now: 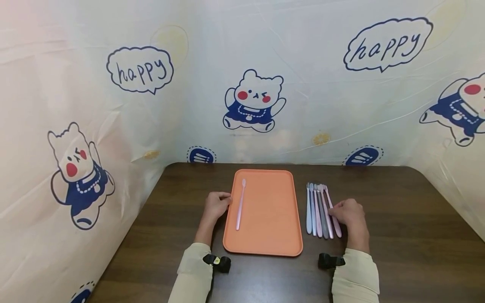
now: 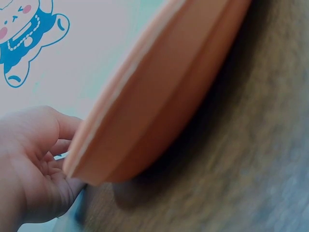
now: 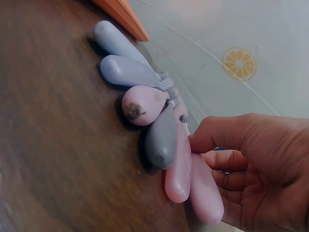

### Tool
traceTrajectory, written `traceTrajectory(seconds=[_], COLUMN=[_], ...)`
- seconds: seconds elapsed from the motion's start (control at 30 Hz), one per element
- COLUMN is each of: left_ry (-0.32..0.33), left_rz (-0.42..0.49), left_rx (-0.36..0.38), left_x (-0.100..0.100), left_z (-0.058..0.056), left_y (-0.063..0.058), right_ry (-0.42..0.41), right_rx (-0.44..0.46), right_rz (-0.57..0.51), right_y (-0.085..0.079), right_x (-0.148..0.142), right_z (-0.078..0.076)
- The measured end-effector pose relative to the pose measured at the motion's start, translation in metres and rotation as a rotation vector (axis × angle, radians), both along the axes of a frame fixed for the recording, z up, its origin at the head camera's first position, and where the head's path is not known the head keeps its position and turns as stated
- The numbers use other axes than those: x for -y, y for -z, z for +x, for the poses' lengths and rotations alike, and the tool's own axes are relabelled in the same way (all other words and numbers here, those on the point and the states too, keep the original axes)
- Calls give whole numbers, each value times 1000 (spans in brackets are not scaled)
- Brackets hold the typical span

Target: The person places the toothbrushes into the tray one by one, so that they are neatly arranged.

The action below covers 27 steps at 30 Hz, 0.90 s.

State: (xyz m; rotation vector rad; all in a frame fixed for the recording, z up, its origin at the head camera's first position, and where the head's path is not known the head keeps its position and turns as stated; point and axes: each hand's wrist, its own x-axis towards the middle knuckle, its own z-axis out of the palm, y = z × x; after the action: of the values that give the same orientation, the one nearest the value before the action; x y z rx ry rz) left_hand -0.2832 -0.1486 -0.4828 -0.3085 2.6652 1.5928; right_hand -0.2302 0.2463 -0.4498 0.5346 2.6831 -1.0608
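Observation:
An orange tray [image 1: 269, 210] rests on the dark wooden table, and a single pink toothbrush [image 1: 240, 205] lies lengthwise along its left side. My left hand [image 1: 217, 205] pinches the tray's left rim; the wrist view shows this hand [image 2: 38, 159] with its fingertips partly hidden behind the rim. Right of the tray, several toothbrushes lie side by side: light blue [image 3: 116, 41], blue [image 3: 125, 71], grey [image 3: 161, 137] and pink ones. My right hand [image 1: 349, 211] is at the row's right end, its thumb and fingers around the outermost pink toothbrush [image 3: 205, 191].
The wooden table [image 1: 166, 248] runs back to a curtain [image 1: 197, 105] printed with bears and lettering, which encloses it on the sides too. Black straps with small cameras [image 1: 331, 261] are worn at both wrists over light sleeves [image 1: 356, 275].

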Motion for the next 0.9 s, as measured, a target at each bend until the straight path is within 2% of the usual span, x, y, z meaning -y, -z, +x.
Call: traceTrajectory(seconds=[0.27, 0.5, 0.9], left_ry=[6, 23, -7], left_rz=[12, 9, 7], left_rx=[-15, -23, -1], left_x=[0, 1, 1], left_z=[-1, 0, -1], left_y=[0, -4, 1], right_ry=[-2, 14, 4], right_rx=[-25, -55, -47], right_rz=[-1, -9, -41], right_y=[2, -5, -5], right_x=[-5, -4, -6], right_z=[1, 2, 2])
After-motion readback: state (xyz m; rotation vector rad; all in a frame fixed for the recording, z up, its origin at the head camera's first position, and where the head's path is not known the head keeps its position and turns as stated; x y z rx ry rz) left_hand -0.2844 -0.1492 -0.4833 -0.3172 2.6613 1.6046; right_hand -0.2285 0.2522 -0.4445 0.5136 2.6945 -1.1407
